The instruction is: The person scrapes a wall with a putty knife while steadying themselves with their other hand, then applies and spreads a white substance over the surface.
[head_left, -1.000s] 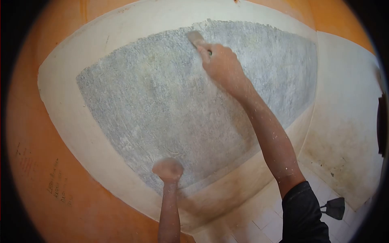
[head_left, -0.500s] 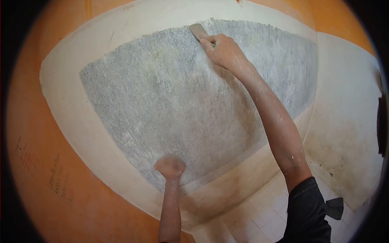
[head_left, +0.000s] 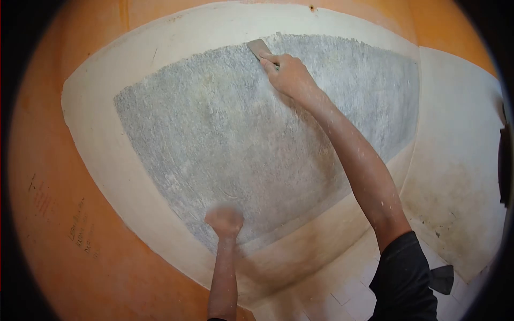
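My right hand [head_left: 290, 77] is closed round the handle of a putty knife [head_left: 259, 48], mostly hidden by the fingers. Its flat blade lies at the top edge of a rough grey patch [head_left: 214, 139] on the wall, where the grey meets a smooth off-white border [head_left: 96, 128]. Lower down, my left hand [head_left: 225, 220] is at the lower left part of the patch. A blurred spot covers its fingers, so their pose and anything they may hold cannot be made out. Pale specks dot my right forearm.
Orange painted wall [head_left: 48, 257] surrounds the border, with handwriting [head_left: 80, 230] at lower left. A pale stained wall [head_left: 450, 160] meets the patch's wall at a corner on the right. Below are whitish tiles [head_left: 342, 294]. A dark object [head_left: 504, 166] stands at the right edge.
The view has tilted slightly, so the wall sits a little lower in it. My right hand and the putty knife have shifted slightly left along the patch's top edge.
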Demonstrator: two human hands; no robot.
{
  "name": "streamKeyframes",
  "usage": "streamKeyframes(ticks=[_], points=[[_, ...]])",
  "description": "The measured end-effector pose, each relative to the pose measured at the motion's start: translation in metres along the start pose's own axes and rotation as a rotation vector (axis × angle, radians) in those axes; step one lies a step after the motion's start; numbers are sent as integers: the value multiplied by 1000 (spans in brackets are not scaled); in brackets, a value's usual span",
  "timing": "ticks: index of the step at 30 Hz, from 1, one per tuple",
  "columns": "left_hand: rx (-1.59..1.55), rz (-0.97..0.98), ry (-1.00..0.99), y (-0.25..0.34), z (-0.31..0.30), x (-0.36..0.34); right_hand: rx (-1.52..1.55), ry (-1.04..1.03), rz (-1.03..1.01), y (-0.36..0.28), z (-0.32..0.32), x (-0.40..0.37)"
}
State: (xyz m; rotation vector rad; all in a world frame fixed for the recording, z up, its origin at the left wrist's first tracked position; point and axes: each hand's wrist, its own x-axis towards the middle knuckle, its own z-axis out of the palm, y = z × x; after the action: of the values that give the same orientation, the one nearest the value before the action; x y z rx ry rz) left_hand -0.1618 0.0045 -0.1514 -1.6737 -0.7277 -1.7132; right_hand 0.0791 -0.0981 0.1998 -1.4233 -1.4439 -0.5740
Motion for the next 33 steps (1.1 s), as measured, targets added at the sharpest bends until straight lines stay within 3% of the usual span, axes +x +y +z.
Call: streamKeyframes(ticks=[7,9,11,15,23,27,30,33], points=[[-45,-49,-70,-1,-7,-1,43,6,-70,6,-12,6],[-54,-37,-142,2,-21,-12,54,-89,42,11,-21,-6],[-57,-125,-137,10,-16,-8,30,-51,18,17,-9,-5],[-62,-89,-184,7,-21,-16,44,51,-9,10,-6,-4],[-90,-141,-231,12,-24,-12,82,-41,150,-8,-2,-11],[-117,-172,-249,14,-26,-7,89,52,125,-18,10,0],[-142,-138,-320,7,-36,-18,184,-54,198,-20,-9,-17],[-159,-183,-318,9,-38,-21,119,17,136,-13,12,-10]])
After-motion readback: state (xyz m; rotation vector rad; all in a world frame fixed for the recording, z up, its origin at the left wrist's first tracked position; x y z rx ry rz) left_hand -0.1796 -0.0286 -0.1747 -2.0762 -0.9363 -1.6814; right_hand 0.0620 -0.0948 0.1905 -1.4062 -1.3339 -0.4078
